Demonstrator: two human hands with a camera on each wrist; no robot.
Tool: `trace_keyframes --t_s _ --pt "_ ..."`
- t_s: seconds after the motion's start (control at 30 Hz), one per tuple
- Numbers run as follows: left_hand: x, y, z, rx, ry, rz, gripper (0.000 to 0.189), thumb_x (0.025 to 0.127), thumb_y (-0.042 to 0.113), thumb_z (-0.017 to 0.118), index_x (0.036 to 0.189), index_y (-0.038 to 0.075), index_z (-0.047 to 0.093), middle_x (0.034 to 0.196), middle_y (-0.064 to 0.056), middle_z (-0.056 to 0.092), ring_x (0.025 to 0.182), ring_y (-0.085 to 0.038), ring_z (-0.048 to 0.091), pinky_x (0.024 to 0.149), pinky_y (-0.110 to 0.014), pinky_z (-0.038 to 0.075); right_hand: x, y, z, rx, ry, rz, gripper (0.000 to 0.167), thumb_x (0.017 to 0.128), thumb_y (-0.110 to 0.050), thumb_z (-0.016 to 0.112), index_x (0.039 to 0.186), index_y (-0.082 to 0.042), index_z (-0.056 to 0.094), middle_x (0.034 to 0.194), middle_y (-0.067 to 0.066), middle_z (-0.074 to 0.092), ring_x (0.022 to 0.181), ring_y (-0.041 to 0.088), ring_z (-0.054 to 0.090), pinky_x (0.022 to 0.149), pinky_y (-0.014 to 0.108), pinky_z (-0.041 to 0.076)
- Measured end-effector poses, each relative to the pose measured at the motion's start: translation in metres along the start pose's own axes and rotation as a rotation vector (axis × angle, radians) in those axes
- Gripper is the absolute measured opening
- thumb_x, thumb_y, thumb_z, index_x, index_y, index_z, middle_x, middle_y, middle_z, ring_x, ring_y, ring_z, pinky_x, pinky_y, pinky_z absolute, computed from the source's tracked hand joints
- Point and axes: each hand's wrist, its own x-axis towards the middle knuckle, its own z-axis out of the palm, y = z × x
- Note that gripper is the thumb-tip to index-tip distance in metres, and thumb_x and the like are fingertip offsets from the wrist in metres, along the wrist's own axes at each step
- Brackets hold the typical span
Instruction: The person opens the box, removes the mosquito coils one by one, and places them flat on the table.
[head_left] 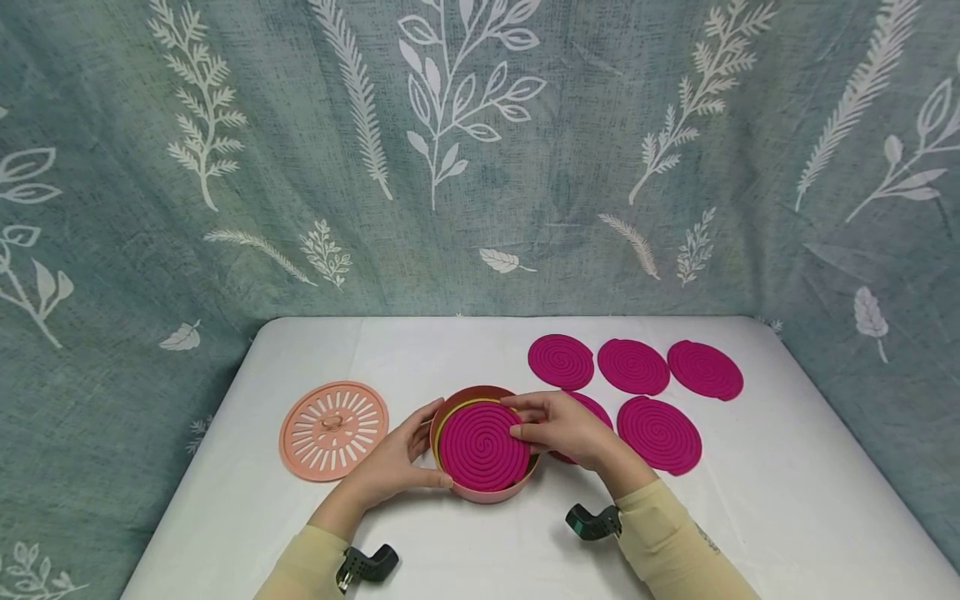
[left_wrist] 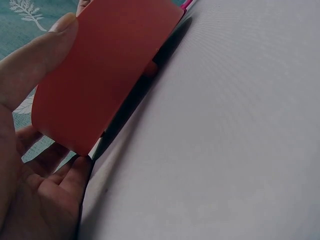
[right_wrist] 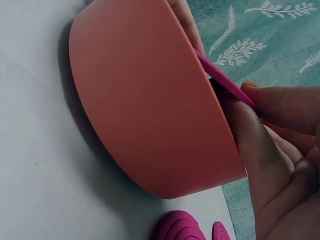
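Observation:
A round salmon-pink container (head_left: 483, 497) stands at the front middle of the table, with a yellow edge showing inside it. My left hand (head_left: 401, 462) grips its left side, thumb at the front and fingers round the side; the left wrist view has that thumb against the wall (left_wrist: 95, 75). Tilted in the container's mouth is a magenta spiral coaster (head_left: 483, 446). My right hand (head_left: 566, 425) pinches the coaster's right edge between thumb and fingers. In the right wrist view the coaster (right_wrist: 227, 82) appears edge-on, sloping over the container's rim.
Several more magenta spiral coasters (head_left: 660, 435) lie flat at the right, one (head_left: 588, 407) partly behind my right hand. A slotted salmon-pink lid (head_left: 333, 432) lies at the left. The white table (head_left: 487, 550) backs onto a leaf-patterned curtain (head_left: 480, 233).

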Motion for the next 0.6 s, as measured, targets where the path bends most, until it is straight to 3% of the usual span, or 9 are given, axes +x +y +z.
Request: trace_keyframes --t_s 0.27,0.6 --pt "0.000 0.003 0.000 0.002 0.002 0.004 0.114 0.066 0.022 0.095 0.157 0.029 0.026 0.158 0.005 0.029 0.145 -0.014 0.026 0.115 -0.023 0.028 0.001 0.003 -0.003 0.079 0.058 0.002 0.051 0.090 -0.006 0.072 0.138 -0.001 0.056 0.109 0.015 0.067 0.086 0.020 0.069 0.075 0.039 0.063" --pt "0.001 0.007 -0.001 -0.022 0.003 -0.001 0.114 0.065 0.017 0.095 0.156 0.030 0.027 0.157 0.006 0.030 0.144 -0.011 0.027 0.115 -0.022 0.028 -0.004 0.005 -0.014 0.101 0.148 -0.024 0.054 0.091 -0.006 0.071 0.141 -0.004 0.054 0.115 0.017 0.066 0.090 0.021 0.070 0.078 0.040 0.062"
